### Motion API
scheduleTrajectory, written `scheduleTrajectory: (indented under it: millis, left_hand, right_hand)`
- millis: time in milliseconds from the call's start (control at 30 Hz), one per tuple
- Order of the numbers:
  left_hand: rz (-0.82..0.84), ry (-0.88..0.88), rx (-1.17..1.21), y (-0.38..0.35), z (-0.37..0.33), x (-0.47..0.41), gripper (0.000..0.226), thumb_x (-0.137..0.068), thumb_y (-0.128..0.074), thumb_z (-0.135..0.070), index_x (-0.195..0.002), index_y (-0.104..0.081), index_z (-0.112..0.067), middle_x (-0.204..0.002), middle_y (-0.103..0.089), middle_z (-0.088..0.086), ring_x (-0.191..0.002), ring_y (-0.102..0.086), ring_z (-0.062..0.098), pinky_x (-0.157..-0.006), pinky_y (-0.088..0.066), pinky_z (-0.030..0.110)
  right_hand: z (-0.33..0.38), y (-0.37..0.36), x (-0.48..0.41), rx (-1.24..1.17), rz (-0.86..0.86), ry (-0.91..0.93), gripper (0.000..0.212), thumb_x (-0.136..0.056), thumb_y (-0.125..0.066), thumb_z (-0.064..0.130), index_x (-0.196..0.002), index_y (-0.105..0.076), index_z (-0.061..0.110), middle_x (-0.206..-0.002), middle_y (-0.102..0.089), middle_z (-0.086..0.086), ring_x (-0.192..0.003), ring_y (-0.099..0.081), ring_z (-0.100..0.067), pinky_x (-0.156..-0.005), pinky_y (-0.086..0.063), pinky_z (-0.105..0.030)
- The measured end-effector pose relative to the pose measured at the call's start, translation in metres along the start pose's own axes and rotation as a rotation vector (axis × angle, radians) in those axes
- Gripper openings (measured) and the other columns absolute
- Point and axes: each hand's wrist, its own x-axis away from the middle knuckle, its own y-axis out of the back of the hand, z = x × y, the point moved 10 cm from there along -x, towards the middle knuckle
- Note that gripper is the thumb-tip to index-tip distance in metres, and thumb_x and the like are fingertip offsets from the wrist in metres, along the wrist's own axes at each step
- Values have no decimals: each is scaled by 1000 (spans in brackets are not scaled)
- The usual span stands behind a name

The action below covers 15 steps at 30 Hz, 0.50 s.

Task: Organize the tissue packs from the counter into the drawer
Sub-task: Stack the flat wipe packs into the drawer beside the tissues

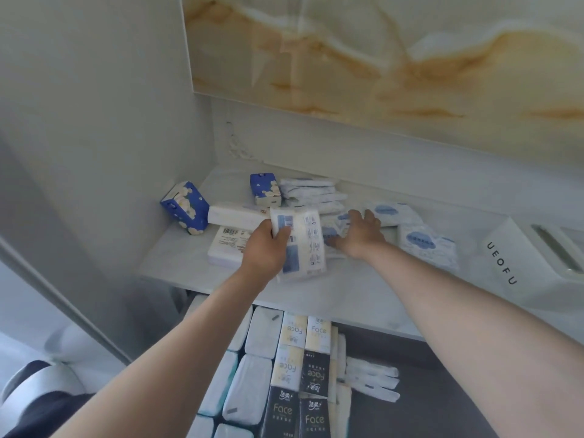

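Observation:
My left hand (264, 248) grips a white and yellow tissue pack (303, 245), held upright above the white counter (316, 292). My right hand (360, 235) lies palm down on a small white and blue tissue pack (331, 232) on the counter; whether it grips the pack is unclear. Around it lie more white and blue packs (426, 245), a stack of thin packs (313, 192), two blue flowered packs (186, 207) and two white packs (226, 248). Below the counter, the open drawer (410, 358) holds rows of white, yellow "Face" and black "Face" packs (313, 374).
A white box marked UEOFU (518, 263) stands on the counter at the right. A grey wall closes the counter on the left, and a marbled panel hangs above it. A toilet (41, 390) stands at the lower left.

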Motion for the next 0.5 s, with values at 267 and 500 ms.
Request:
scheduleTrajectory:
  millis: [267,500]
  left_hand:
    - [-13,31,14,0,4,-8,25,-100,-51,-31,-98,-56,-6,-97,-65,12,-88,-62,25,-70,-47,34]
    - [-7,67,55,-5,1,-4,23,-101,-50,-31,-104,-58,-10,-99,-66,6,-92,-63,22,-77,-50,38]
  right_hand:
    - [-6,-15,-17,182,224,13,117,-52,-55,95,-153,-18,50,-164,-12,-3,-151,-11,-31,-119,-22,-51]
    - [-12,-4,26,293,208,95,91,-70,-53,88,-148,-32,47,-154,-26,-11,-143,-22,-34,-115,-23,-48]
